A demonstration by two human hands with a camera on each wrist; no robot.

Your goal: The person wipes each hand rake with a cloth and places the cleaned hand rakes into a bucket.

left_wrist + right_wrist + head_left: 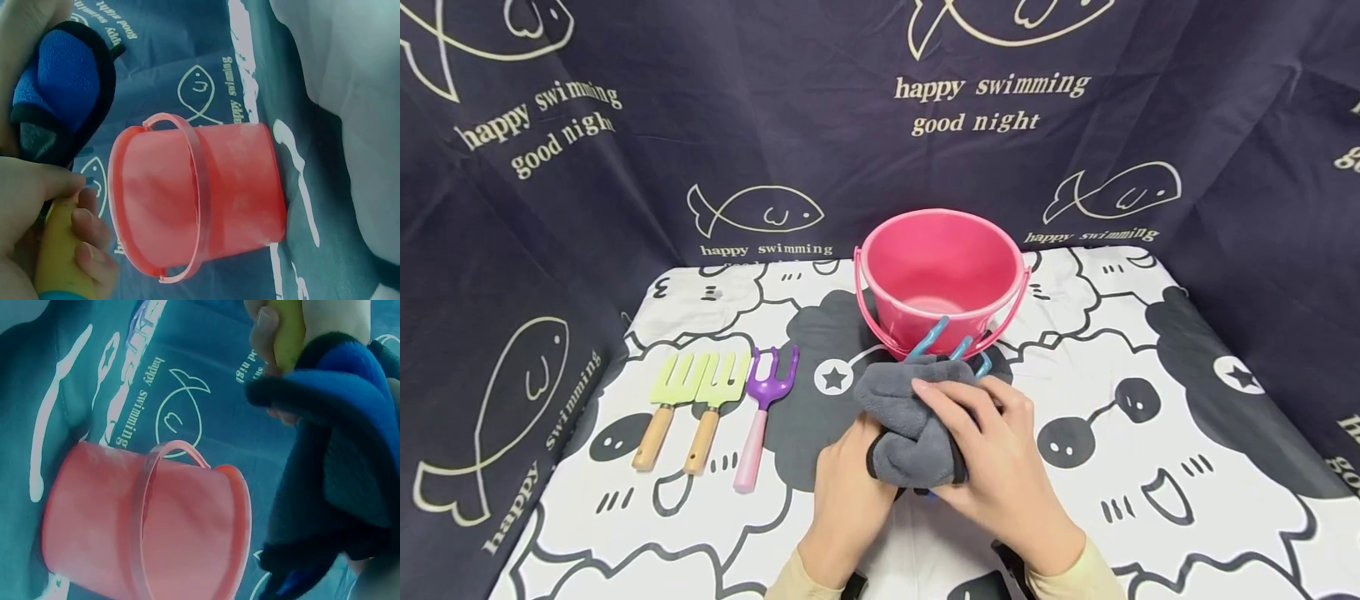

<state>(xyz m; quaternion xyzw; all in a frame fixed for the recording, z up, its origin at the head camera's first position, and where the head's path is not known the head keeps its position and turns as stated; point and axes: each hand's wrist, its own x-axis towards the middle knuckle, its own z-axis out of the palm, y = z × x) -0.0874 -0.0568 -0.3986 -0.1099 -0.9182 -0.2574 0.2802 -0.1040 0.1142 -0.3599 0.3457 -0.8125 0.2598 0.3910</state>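
My left hand [853, 487] grips the yellow handle [61, 253] of a small hand rake, its fingers curled round it. The rake's blue tines [933, 336] poke out beyond the cloth, in front of the pink bucket. A fluffy cloth [910, 417], grey on one face and blue on the other with black edging, is bunched over the rake. My right hand [1000, 450] holds this cloth from the right side, fingers bent over its folds. The cloth hides the middle of the rake in the head view.
The pink bucket [898, 321] stands upright at the back, its handle hanging toward me. On the left lie two green spatula-like tools [673, 379] with wooden handles and a purple fork [769, 390] with a pink handle. Dark curtains [865, 150] surround the patterned tablecloth [1120, 500].
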